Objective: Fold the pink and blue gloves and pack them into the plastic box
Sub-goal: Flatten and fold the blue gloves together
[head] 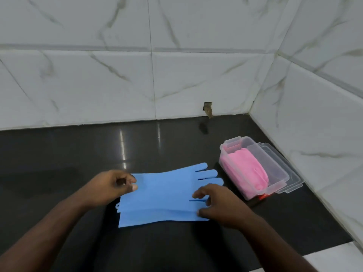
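From the head view, the job looks about half done. The pink gloves (pixel 246 169) already sit folded inside the plastic box (pixel 279 169), which stands open, to the right of the blue gloves and a little farther back, near the corner of the tiled wall (pixel 176 75). The pink bundle fills the left side of the box and pokes above its rim; the right side looks free, so I judge there is room for the second pair. What seems to be the lid (pixel 290 173) lies under or just behind the box on its right, though I cannot tell which.

The blue gloves (pixel 163 193) are not yet packed. They lie flat on the dark counter (pixel 59 154), one on top of the other as far as I can see, cuffs away from the box and fingers pointing towards it, unfolded. The left hand (pixel 110 188) pinches the cuff edge between thumb and curled fingers. The right hand (pixel 220 205) rests on the finger end nearest the box, its fingers bent and pressing down on the rubber; whether it grips an edge I cannot tell. Folding the blue pair, putting it in the box and perhaps closing the lid are left
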`<state>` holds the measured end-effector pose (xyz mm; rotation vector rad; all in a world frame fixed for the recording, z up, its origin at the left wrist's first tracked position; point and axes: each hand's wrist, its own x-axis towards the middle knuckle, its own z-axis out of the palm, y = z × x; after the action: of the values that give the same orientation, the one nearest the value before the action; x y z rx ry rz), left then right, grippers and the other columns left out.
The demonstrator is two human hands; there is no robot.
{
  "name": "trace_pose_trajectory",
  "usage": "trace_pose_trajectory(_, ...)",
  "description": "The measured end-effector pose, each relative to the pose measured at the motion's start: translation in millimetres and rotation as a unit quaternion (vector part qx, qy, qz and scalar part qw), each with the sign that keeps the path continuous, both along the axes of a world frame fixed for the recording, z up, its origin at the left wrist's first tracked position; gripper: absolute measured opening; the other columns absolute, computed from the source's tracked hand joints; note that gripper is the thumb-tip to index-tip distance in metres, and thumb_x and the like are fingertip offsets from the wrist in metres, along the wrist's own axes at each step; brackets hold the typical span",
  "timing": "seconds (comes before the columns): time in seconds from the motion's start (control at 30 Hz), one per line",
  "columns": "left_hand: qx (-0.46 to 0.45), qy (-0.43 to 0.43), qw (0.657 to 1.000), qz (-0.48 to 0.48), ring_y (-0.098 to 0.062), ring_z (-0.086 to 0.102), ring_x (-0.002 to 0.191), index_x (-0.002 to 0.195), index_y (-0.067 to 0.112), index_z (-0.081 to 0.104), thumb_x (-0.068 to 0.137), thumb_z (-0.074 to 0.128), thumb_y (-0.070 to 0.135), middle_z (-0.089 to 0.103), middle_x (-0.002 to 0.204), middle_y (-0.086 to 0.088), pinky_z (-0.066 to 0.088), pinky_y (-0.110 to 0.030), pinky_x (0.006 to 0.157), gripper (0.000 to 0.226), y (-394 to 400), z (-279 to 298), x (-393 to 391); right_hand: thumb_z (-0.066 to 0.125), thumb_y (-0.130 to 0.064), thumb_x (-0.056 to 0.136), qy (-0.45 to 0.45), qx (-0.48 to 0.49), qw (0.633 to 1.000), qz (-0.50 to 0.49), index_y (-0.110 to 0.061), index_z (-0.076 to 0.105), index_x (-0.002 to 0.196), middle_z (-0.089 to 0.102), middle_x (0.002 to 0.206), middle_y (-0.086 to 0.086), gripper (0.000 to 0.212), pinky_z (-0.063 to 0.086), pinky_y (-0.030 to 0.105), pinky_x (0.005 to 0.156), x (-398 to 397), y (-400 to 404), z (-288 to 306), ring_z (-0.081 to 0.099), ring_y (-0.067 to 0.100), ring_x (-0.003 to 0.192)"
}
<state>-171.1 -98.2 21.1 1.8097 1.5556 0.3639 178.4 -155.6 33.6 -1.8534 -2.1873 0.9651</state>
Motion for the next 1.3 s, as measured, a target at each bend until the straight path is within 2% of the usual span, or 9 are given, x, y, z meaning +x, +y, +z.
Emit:
trace_pose_trajectory(0.1, 0.059, 0.113, 0.99, 0.067, -0.011, 0.06, 0.104, 0.11, 0.035, 0.067, 0.088, 0.071, 0.041, 0.061, 0.105, 0.009, 0.049, -0.034, 0.091, 0.023, -9.1, -30.0, -3.9, 0.071, -0.047, 0.072, -0.039, 0.038, 0.998, 0.016, -0.042, 0.055, 0.125, 0.05, 0.114, -0.019, 0.056, 0.047, 0.027, 0.088, -10.8, -13.2, -20.1, 0.05, -0.001, 0.104)
trace_pose_trajectory(0.23, 0.016, 0.082, 0.983, 0.164, -0.014, 0.052, 0.109, 0.133, 0.031, 0.054, 0.087, 0.07, 0.036, 0.051, 0.122, 0.005, 0.042, -0.031, 0.088, 0.049, -24.3, -54.7, -1.4, 0.063, -0.038, 0.086, -0.108, 0.085, 0.989, 0.047, -0.04, 0.048, 0.136, 0.042, 0.121, -0.009, 0.052, 0.049, 0.031, 0.084, -16.8, -22.4, -49.9, 0.042, 0.012, 0.112)
trace_pose_trajectory(0.37, 0.049, 0.014, 0.98, 0.192, -0.009, 0.059, 0.104, 0.129, 0.024, 0.059, 0.081, 0.07, 0.012, 0.064, 0.12, 0.006, 0.045, -0.029, 0.086, 0.05, -20.9, -55.2, 18.1, 0.052, -0.026, 0.095, -0.093, 0.177, 0.979, 0.032, -0.038, 0.061, 0.126, 0.05, 0.113, -0.008, 0.035, 0.04, 0.025, 0.071, -18.0, -2.5, -58.8, 0.045, 0.013, 0.102)
trace_pose_trajectory(0.53, 0.094, 0.0, 0.965, 0.246, -0.023, 0.064, 0.101, 0.112, 0.014, 0.066, 0.081, 0.054, -0.006, 0.068, 0.106, -0.001, 0.049, -0.035, 0.088, 0.039, -3.9, -37.3, 26.1, 0.05, -0.018, 0.097, -0.105, 0.201, 0.973, 0.049, -0.031, 0.063, 0.127, 0.056, 0.114, -0.003, 0.036, 0.041, 0.026, 0.081, -27.5, 37.9, -46.0, 0.045, 0.015, 0.106)
trace_pose_trajectory(0.67, 0.097, 0.012, 0.975, 0.2, -0.022, 0.061, 0.103, 0.118, 0.014, 0.067, 0.086, 0.067, 0.005, 0.065, 0.11, -0.003, 0.047, -0.032, 0.09, 0.034, -5.2, -32.0, 21.0, 0.062, -0.032, 0.088, -0.089, 0.119, 0.986, 0.07, -0.033, 0.07, 0.113, 0.066, 0.107, -0.009, 0.026, 0.044, 0.026, 0.086, -21.9, 47.8, -29.0, 0.057, 0.011, 0.104)
trace_pose_trajectory(0.77, 0.07, 0.021, 0.988, 0.137, -0.007, 0.059, 0.091, 0.11, 0.031, 0.069, 0.085, 0.076, 0.027, 0.058, 0.105, 0.011, 0.044, -0.022, 0.078, 0.026, -25.8, -40.8, 18.2, 0.069, -0.052, 0.076, 0.003, -0.006, 0.999, 0.036, -0.035, 0.074, 0.092, 0.071, 0.081, -0.018, 0.024, 0.045, 0.018, 0.071, -9.4, 43.3, -22.0, 0.063, -0.005, 0.081)
trace_pose_trajectory(0.93, 0.079, 0.028, 0.991, 0.1, -0.003, 0.054, 0.091, 0.106, 0.041, 0.065, 0.082, 0.079, 0.036, 0.053, 0.107, 0.018, 0.039, -0.017, 0.079, 0.028, -36.3, -51.3, 16.8, 0.071, -0.034, 0.083, -0.045, 0.172, 0.976, -0.125, -0.022, 0.066, 0.121, 0.065, 0.108, 0.002, 0.04, 0.041, 0.03, 0.09, 6.9, 55.4, -33.9, 0.059, 0.022, 0.104)
trace_pose_trajectory(1.07, 0.072, 0.099, 0.992, 0.005, -0.009, 0.055, 0.104, 0.11, 0.03, 0.07, 0.081, 0.08, 0.03, 0.059, 0.108, 0.012, 0.043, -0.024, 0.089, 0.03, -31.5, -52.7, 17.7, 0.07, -0.028, 0.083, -0.035, 0.106, 0.981, -0.159, -0.015, 0.053, 0.136, 0.06, 0.128, 0.011, 0.057, 0.038, 0.036, 0.1, 12.9, 63.0, -40.4, 0.054, 0.029, 0.118)
trace_pose_trajectory(1.3, 0.184, 0.142, 0.973, 0.013, -0.009, 0.061, 0.101, 0.103, 0.032, 0.075, 0.093, 0.064, 0.028, 0.069, 0.105, 0.018, 0.047, -0.026, 0.082, 0.015, -46.2, -43.4, 25.6, 0.058, -0.016, 0.095, 0.069, 0.14, 0.959, -0.235, -0.019, 0.065, 0.114, 0.069, 0.115, 0.002, 0.021, 0.043, 0.027, 0.089, 15.5, 62.7, -21.1, 0.06, 0.017, 0.101)
